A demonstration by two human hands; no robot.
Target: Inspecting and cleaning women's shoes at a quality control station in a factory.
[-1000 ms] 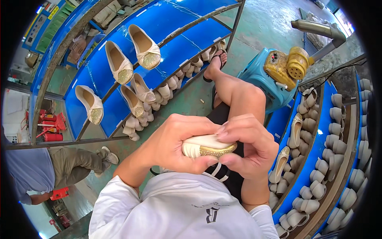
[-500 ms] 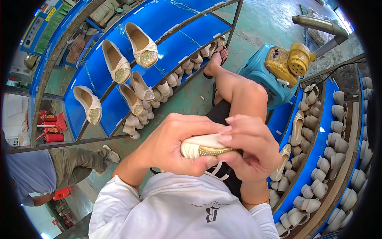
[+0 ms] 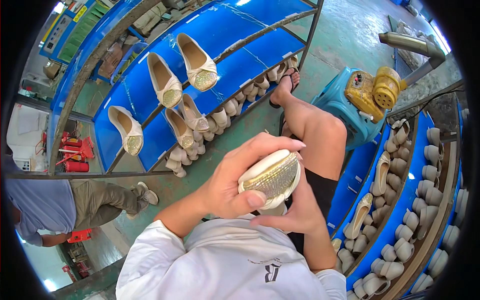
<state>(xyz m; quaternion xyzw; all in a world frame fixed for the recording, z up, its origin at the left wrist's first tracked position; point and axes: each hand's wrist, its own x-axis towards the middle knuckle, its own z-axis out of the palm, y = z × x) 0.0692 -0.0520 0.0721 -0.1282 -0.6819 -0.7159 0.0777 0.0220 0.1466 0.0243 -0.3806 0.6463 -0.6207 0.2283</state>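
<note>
A cream ballet flat (image 3: 272,180) with a glittery gold toe is held up in front of my shirt, its toe facing me. My left hand (image 3: 232,177) grips it from the left, thumb along the lower edge of the glitter and fingers over the top. Behind and below the shoe, my right hand (image 3: 300,212) closes around its right side; some of those fingers are hidden by the shoe. Similar flats, one of them a cream shoe (image 3: 202,65), stand on the blue shelf rack (image 3: 240,27) to the far left.
To the right, blue racks (image 3: 367,240) hold many cream shoes (image 3: 395,252). Ahead stands a light-blue stool (image 3: 332,107) bearing a yellow blower (image 3: 370,90) with a metal nozzle. Another person (image 3: 45,210) is at the left, beyond the rack's metal frame.
The flat has been turned so its glittery toe faces up toward me. My right hand has dropped from the top to below it. The whole view has shifted slightly.
</note>
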